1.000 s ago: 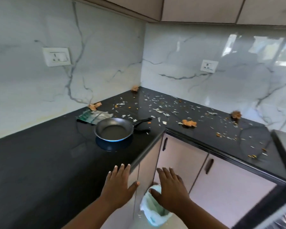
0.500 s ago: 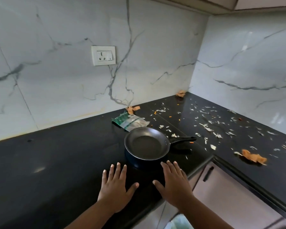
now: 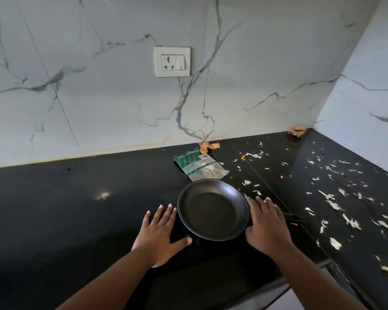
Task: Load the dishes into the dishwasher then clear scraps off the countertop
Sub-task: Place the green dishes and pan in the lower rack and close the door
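Flanking the frying pan [image 3: 213,210], left hand [image 3: 159,233] and right hand [image 3: 268,227] lie flat-fingered; packet [image 3: 199,166] lettering unreadable.

Countertop [image 3: 76,209]: black stone-like slab, polished and glossy, reflecting light. Wall [image 3: 99,97]: white marble-look panels with grey veins, smooth, slight sheen. Frying pan [image 3: 213,211]: dark matt non-stick interior, thin shiny metal rim. Packet [image 3: 199,165]: glossy plastic film, green printed part and clear part. Socket plate [image 3: 172,61]: smooth white plastic. Scraps [image 3: 332,204]: thin, pale, papery flakes; crumpled tan pieces [image 3: 207,147], dry and matt.
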A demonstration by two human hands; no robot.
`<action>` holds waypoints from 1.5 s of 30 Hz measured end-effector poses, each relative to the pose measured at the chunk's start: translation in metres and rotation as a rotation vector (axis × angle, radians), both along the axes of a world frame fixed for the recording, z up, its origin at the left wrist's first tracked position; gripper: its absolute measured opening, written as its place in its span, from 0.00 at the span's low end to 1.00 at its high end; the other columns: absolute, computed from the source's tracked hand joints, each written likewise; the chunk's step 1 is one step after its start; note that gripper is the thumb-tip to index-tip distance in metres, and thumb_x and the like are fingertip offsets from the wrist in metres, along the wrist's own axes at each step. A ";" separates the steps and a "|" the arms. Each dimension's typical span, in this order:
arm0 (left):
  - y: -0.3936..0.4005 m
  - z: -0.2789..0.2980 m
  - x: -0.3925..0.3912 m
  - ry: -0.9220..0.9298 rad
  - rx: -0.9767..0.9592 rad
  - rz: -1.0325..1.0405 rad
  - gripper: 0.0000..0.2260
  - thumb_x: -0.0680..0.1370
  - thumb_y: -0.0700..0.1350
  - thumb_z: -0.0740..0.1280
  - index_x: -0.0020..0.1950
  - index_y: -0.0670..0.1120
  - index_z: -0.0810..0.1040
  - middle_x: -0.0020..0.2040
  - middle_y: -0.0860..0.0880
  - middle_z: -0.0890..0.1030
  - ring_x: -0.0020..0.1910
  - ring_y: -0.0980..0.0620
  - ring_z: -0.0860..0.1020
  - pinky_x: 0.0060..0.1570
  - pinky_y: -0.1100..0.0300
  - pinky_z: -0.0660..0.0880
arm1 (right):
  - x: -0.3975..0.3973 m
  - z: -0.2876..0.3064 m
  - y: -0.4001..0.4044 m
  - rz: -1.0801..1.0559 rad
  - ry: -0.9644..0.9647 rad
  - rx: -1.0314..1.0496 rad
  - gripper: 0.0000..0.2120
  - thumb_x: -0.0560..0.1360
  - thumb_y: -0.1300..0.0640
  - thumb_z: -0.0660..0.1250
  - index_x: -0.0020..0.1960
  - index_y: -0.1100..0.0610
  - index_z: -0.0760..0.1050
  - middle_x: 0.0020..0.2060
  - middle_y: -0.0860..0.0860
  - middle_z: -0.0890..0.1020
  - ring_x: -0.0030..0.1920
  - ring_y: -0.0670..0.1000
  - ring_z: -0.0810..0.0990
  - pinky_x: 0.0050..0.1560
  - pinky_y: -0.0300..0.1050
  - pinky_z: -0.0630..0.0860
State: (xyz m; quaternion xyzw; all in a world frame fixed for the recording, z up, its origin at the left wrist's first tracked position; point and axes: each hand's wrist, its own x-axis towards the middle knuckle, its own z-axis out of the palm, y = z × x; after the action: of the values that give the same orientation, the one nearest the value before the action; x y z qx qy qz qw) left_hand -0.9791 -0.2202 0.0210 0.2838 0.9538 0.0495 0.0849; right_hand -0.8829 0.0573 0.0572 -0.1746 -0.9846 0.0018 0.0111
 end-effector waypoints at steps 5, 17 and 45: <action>-0.001 -0.001 -0.001 -0.014 -0.003 0.007 0.45 0.70 0.78 0.41 0.78 0.52 0.37 0.78 0.55 0.37 0.75 0.53 0.33 0.75 0.47 0.35 | -0.012 -0.001 0.015 0.041 -0.059 0.033 0.32 0.73 0.47 0.59 0.75 0.50 0.57 0.65 0.49 0.74 0.67 0.53 0.69 0.71 0.51 0.59; -0.003 -0.003 -0.002 -0.022 0.019 0.006 0.44 0.72 0.76 0.43 0.79 0.52 0.38 0.78 0.55 0.37 0.76 0.53 0.33 0.74 0.46 0.34 | 0.003 0.022 -0.027 -0.179 -0.108 -0.259 0.17 0.72 0.43 0.61 0.57 0.49 0.71 0.50 0.46 0.80 0.51 0.52 0.79 0.47 0.47 0.74; 0.012 0.002 0.167 -0.020 0.077 -0.855 0.54 0.66 0.77 0.30 0.78 0.41 0.56 0.78 0.39 0.54 0.77 0.38 0.53 0.74 0.41 0.46 | 0.283 0.055 -0.222 -1.131 0.788 -1.440 0.04 0.69 0.71 0.65 0.41 0.66 0.77 0.32 0.58 0.77 0.23 0.51 0.68 0.23 0.38 0.67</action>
State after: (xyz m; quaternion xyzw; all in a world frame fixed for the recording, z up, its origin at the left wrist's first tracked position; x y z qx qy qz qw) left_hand -0.8122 -0.2086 0.0225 0.6560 0.7470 0.0479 0.0963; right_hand -0.5994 -0.1643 0.1120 -0.5702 -0.4467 0.6507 0.2279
